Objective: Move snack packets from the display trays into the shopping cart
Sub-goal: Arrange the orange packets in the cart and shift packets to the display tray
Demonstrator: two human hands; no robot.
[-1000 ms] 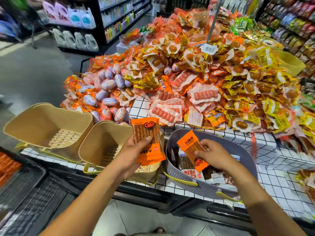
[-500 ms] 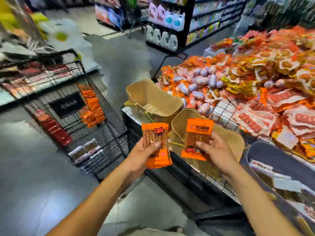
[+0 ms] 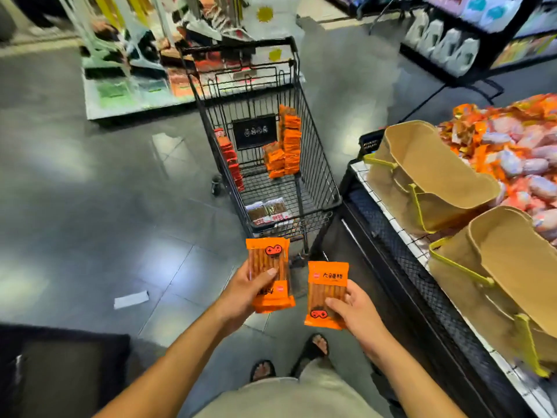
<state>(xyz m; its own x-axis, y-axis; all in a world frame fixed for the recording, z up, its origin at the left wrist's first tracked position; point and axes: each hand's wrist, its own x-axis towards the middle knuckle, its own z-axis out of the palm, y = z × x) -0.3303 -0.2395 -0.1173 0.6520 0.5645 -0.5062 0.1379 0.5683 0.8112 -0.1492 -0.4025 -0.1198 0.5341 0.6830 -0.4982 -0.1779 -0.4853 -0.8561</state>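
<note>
My left hand grips a small stack of orange snack packets, thumb across the front. My right hand pinches one orange snack packet by its lower right side. Both hands hover over the floor, just short of the black wire shopping cart ahead. Inside the cart, orange packets lean in stacks at the far end, red packets line the left wall, and brown packets lie at the near end.
The display table runs along the right, with two tan baskets on it and a heap of snack packets behind. Shelving stands beyond the cart. A dark object sits at lower left. My sandalled feet are below.
The view has swung left from the display table to the cart. Both hands, still holding their packets, have come away from the grey tray and now point toward the cart.
</note>
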